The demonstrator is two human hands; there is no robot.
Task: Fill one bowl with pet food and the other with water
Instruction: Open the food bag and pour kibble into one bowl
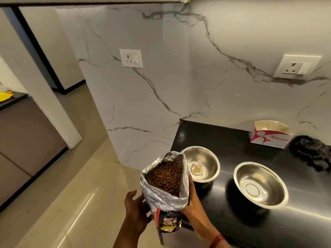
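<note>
From the head view, the person holds an opened bag of pet food (pixel 162 197) upright in the air, just off the left edge of the black table (pixel 232 140) and over the floor. The left hand (pixel 136 210) cups the bag's lower left side with curled fingers. The right hand (pixel 192 199) clasps the right side, its fingers running up the foil towards the mouth. The crumpled silver mouth gapes wide, and brown kibble (pixel 165 176) shows high inside.

Two steel bowls stand on the table and both look empty. The nearer bowl (pixel 209 158) sits close to the table's left edge, just beside the bag, and the second bowl (pixel 268 176) stands to its right. Further back are a cardboard box (pixel 270 136) and a dark crumpled thing (pixel 313 151).

Pouring has not begun, and the likely trouble is spillage. The mouth is broad and has no spout, so a quick tilt could send out a rush of kibble wider than the bowl. Because the bag hangs beyond the edge, stray pellets would fall to the floor. The bowl is light and the table glossy, so a nudge from the bag could make it slide.
</note>
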